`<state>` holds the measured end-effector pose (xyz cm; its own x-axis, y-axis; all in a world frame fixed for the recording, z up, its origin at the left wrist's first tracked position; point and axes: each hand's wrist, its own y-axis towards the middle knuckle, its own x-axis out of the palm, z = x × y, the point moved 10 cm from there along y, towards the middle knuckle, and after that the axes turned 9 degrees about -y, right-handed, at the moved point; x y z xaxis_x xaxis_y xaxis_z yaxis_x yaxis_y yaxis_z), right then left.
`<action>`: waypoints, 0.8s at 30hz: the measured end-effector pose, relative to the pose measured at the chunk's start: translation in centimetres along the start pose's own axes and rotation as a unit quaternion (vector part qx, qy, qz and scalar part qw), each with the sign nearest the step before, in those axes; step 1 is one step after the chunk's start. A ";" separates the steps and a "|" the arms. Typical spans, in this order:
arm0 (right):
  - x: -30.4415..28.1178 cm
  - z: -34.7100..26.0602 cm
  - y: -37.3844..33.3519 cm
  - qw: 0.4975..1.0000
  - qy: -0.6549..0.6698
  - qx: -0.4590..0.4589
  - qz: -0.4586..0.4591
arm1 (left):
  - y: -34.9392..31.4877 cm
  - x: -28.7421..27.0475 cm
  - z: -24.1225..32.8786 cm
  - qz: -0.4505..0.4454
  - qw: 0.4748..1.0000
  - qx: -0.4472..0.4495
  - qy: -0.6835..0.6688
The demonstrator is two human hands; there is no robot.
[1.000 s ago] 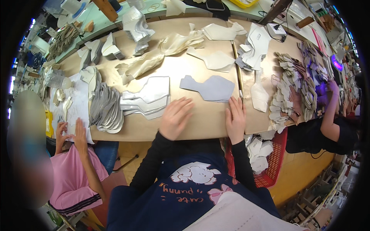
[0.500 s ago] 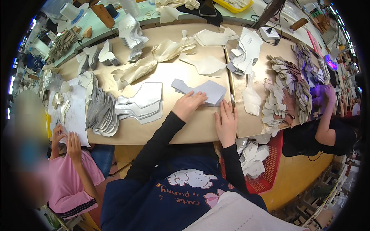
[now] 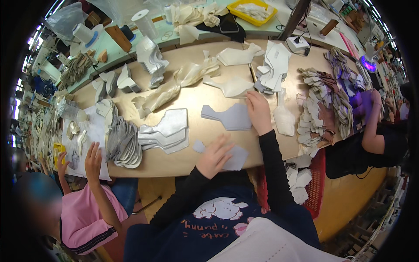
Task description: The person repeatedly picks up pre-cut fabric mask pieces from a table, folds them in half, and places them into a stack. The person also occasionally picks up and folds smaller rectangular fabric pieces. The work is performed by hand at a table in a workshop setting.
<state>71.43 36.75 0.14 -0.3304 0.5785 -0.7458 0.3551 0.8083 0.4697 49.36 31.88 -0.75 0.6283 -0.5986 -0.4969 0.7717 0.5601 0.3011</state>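
Flat grey cut pieces [image 3: 227,117] lie stacked in front of me, with a wide end and a narrow neck. Nearer the table edge lies another grey piece [image 3: 237,158]. My left hand [image 3: 214,157] is over it, open with fingers apart and slightly blurred, covering its middle. Reaching beyond the stack, my right hand [image 3: 260,113] has its fingers closed at the right end of a cream cut piece [image 3: 231,87]. The thumb's grip is partly hidden. White shiny pieces [image 3: 170,126] overlap in a pile to the left.
Fanned grey pieces [image 3: 124,137] stand left, near a co-worker's hands [image 3: 93,161]. Twisted cream strips [image 3: 174,85] and a white stack [image 3: 273,65] lie further back. Bundled pieces [image 3: 316,107] cover the right side. A red basket [image 3: 315,187] stands below the table edge.
My right hand has moved from the grey stack's near corner up to the cream piece. My left hand has come nearer to me, over a grey piece now separate from the stack.
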 end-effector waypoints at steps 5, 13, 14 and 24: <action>2.2 0.0 -0.1 0.999 -0.013 -0.039 0.015 | 9.4 -0.9 -4.0 0.061 0.995 -0.006 0.075; 2.1 0.9 -0.2 0.999 -0.016 -0.015 0.024 | 15.9 -0.2 -12.1 0.079 0.965 -0.175 -0.179; 2.1 0.9 -0.2 0.999 -0.017 -0.011 0.027 | 15.5 -2.2 -11.4 0.140 0.954 -0.135 -0.230; 0.9 -0.2 0.4 0.997 -0.009 -0.007 0.074 | 7.1 -15.7 -6.4 0.388 0.820 0.024 -0.419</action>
<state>71.13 37.63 -0.29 -0.2601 0.6890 -0.6765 0.3871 0.7162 0.5806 44.36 48.93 3.99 0.7632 -0.2675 0.5882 0.0975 0.9475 0.3044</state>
